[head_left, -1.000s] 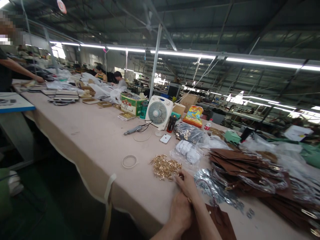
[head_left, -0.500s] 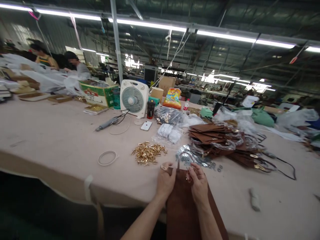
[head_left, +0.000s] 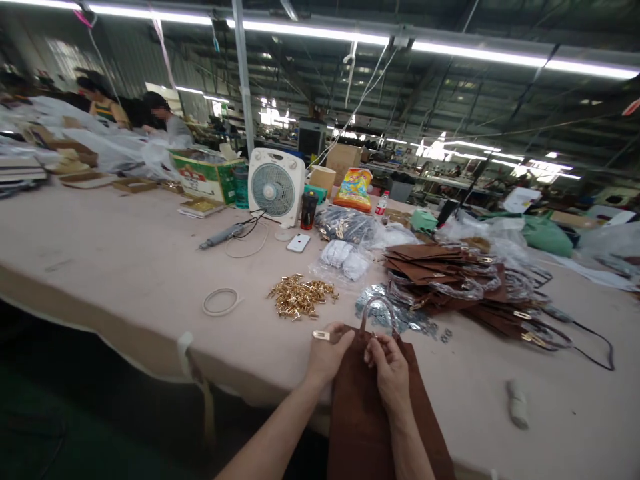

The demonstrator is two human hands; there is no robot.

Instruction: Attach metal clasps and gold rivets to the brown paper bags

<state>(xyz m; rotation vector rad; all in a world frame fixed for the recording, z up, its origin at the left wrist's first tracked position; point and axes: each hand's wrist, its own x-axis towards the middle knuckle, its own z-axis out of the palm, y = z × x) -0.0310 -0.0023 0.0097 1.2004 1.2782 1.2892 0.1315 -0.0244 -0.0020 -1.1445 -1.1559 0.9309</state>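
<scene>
A brown handbag (head_left: 360,413) hangs over the table's front edge, its arched handle (head_left: 377,300) standing up from the top. My left hand (head_left: 327,357) is closed on the bag's top left edge, thumb in front. An oblong gold metal plate (head_left: 321,335) shows at the fingers of that hand. In front of the bag, just below the handle, my right hand (head_left: 389,367) is pinched around a tiny gold-coloured metal piece (head_left: 375,336), mostly hidden by the fingers. Small gold fittings (head_left: 300,297) lie heaped beyond my left hand, and silvery metal pieces (head_left: 415,320) lie behind the handle.
Several brown bags (head_left: 450,273) are piled at the right. A coil of pale cord (head_left: 221,302), a corded hand tool (head_left: 220,237), a phone (head_left: 299,243) and a fan (head_left: 276,190) stand or lie farther left. A grey roll (head_left: 517,405) lies at right. Two people (head_left: 175,127) are at the far left.
My right hand has moved left and up, closer to my left hand, still pinched. The gold plate by my left hand now faces me more fully. The whole view has shifted slightly.
</scene>
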